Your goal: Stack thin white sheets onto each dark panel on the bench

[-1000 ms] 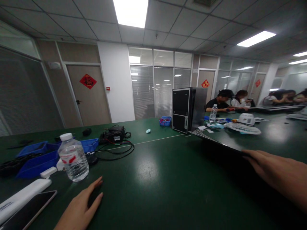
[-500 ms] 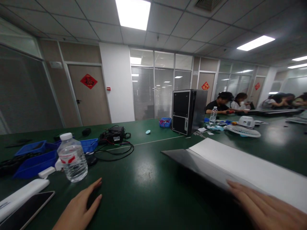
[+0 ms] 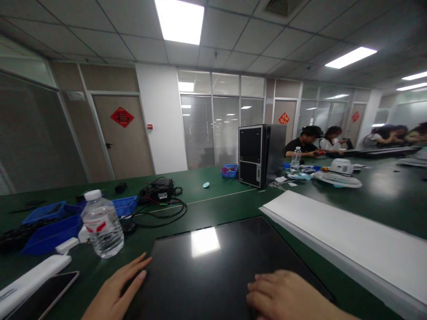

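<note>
A glossy black flat panel (image 3: 200, 275), which looks like a display screen, lies on the green table (image 3: 200, 206) in front of me and reflects a ceiling light. My left hand (image 3: 122, 284) is open at the panel's left edge, fingers stretched forward and fingertips over the edge. Across the panel's right part lies my right hand (image 3: 283, 293), fingers together and slightly bent on the surface, gripping nothing that I can see. To the right of the panel is a long white board or box (image 3: 340, 235).
On the left stand a water bottle (image 3: 102, 226), blue trays (image 3: 50, 235), a phone (image 3: 46, 295) and a white device (image 3: 36, 280). A black adapter (image 3: 158, 191) with cables lies farther back, left of a computer tower (image 3: 251, 155). A white fan (image 3: 338, 178) and seated people are at the right.
The black panel has come down from a tilt at the right to lie flat in front of me. My right hand has moved left with it; the left hand has shifted slightly right.
</note>
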### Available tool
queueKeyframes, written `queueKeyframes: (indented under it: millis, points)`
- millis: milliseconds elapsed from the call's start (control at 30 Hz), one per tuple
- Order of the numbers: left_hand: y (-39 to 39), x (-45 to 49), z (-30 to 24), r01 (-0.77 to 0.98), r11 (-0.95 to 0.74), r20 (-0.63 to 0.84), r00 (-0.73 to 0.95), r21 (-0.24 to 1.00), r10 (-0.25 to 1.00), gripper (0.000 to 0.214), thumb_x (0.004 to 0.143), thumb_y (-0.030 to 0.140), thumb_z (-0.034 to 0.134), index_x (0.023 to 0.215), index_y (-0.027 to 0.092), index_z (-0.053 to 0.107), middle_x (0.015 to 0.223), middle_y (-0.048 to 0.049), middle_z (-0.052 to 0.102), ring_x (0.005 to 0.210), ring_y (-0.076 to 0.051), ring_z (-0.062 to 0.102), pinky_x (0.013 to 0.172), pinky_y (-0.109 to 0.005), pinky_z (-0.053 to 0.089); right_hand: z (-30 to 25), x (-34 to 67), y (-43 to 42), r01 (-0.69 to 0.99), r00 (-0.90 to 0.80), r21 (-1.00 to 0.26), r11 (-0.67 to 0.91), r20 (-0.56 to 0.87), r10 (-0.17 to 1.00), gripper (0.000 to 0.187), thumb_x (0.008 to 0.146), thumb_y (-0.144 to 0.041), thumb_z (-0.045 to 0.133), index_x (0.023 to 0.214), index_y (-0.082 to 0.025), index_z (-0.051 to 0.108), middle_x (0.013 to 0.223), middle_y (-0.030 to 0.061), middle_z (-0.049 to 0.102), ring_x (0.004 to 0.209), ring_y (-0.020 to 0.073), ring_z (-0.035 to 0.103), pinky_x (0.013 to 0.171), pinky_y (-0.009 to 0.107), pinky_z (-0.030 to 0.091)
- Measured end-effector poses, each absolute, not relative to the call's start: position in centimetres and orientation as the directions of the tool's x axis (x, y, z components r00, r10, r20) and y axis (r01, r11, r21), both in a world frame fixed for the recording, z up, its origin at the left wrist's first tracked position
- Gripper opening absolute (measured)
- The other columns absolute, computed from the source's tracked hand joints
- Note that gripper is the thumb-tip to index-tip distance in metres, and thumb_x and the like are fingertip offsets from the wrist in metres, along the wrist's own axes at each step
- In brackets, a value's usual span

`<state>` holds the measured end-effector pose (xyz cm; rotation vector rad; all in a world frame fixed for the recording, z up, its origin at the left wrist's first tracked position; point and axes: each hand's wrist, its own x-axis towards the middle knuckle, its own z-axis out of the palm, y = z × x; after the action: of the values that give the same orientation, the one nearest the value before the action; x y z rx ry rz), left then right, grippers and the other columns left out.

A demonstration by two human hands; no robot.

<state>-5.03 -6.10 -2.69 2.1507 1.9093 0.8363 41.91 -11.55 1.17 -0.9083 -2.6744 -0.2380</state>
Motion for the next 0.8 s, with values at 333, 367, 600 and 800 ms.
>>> queueKeyframes:
  millis: [333, 367, 600, 800]
  points:
    - [-5.8, -5.2, -3.4, 0.955, -0.176, 0.259, 0.112, 0.24, 0.959, 0.053, 0.096, 0.06, 0.042, 0.139, 0.037, 0.063, 0.16, -0.0022, 0.049, 0.146, -0.028, 0.049, 0.122, -0.053, 0.036, -2.3, 54.4, 4.7, 0.975, 0.22, -0.008, -0.221, 0.113, 0.969, 0.079, 0.097, -0.074, 0.026, 0.158, -0.026, 0.04, 0.165, 0.0207, 0.032, 0.149, 0.0498, 0.029, 0.107, 0.081, 0.025]
    - [-5.8, -5.1, -3.3, 0.959, -0.171, 0.242, 0.116, 0.225, 0.963, 0.054, 0.096, 0.06, 0.041, 0.14, 0.037, 0.061, 0.161, -0.002, 0.047, 0.147, -0.027, 0.047, 0.122, -0.053, 0.035, -2.8, 55.7, 5.5, 0.977, 0.213, -0.015, -0.212, 0.104, 0.972, 0.079, 0.098, -0.074, 0.024, 0.159, -0.027, 0.04, 0.165, 0.0195, 0.032, 0.149, 0.0478, 0.03, 0.109, 0.079, 0.025]
    - [-6.5, -4.1, -2.3, 0.98, -0.131, 0.164, 0.107, 0.147, 0.981, 0.059, 0.097, 0.061, 0.034, 0.146, 0.036, 0.054, 0.164, -0.0021, 0.041, 0.15, -0.026, 0.041, 0.125, -0.054, 0.028, -2.4, 61.6, 7.5, 0.978, 0.211, -0.021, -0.21, 0.127, 0.969, 0.069, 0.102, -0.061, 0.024, 0.158, -0.025, 0.039, 0.166, 0.0133, 0.033, 0.15, 0.0332, 0.036, 0.117, 0.056, 0.033]
    - [-6.1, -4.9, -3.6, 0.991, -0.085, 0.231, 0.058, 0.108, 0.971, 0.067, 0.095, 0.063, 0.038, 0.147, 0.025, 0.054, 0.157, -0.0091, 0.051, 0.147, -0.028, 0.046, 0.125, -0.055, 0.029, -2.0, 62.0, 6.7, 0.925, 0.365, 0.039, -0.377, 0.181, 0.913, 0.081, 0.099, -0.07, 0.025, 0.139, -0.008, 0.057, 0.131, 0.0311, 0.061, 0.123, 0.0458, 0.06, 0.094, 0.061, 0.047]
